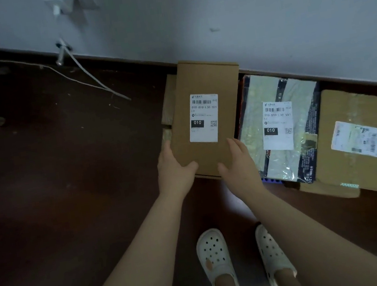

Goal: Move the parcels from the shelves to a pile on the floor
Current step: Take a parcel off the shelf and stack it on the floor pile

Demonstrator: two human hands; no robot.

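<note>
Stiff, probably light cardboard parcel (200,80), best held at its near corners, where the fingers of left hand (174,169) and right hand (240,162) clamp it.

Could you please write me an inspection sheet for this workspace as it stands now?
Surface: dark wooden floor.
Job's things: box sits over a lower parcel by the wall. To its right are a wrapped parcel and then a brown parcel. The three on top are labelled.
Clutter: a few small specks near the cables.
Hands: left hand and right hand hold the box's near end, thumbs on top.
Cables: white cables trail over the floor, left of the box.
Surroundings: grey wall with dark skirting; white clogs on the person's feet.
</note>
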